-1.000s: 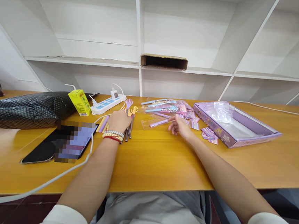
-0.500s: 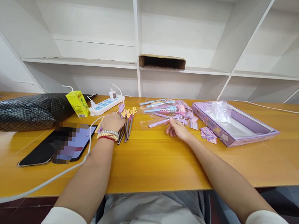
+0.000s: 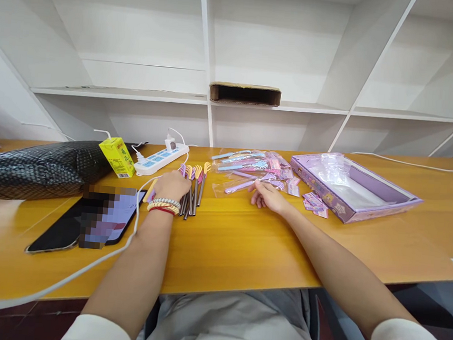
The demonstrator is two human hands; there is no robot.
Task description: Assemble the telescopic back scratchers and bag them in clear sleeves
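Bracelets circle the wrist of my left hand (image 3: pixel 172 187), which lies over the left side of a bunch of metal rods with small yellow and purple hand-shaped heads (image 3: pixel 196 188). Its fingertips are hidden, so its grip cannot be made out. My right hand (image 3: pixel 266 195) rests on the table with its fingers loosely curled and a little apart, beside a purple stick in a clear bag (image 3: pixel 241 187). Behind it lies a pile of bagged blue and purple sticks (image 3: pixel 243 162). Small purple cards (image 3: pixel 315 203) lie to the right.
An open purple tray box (image 3: pixel 349 212) stands at the right. On the left are a power strip (image 3: pixel 160 160), a yellow drink carton (image 3: pixel 117 158), a black wrapped bundle (image 3: pixel 44 167) and two phones (image 3: pixel 58 227). A white cable crosses my left forearm. Shelves rise behind.
The metal rods beside my left hand have shifted slightly right and lie more nearly parallel. My right hand has hardly moved.
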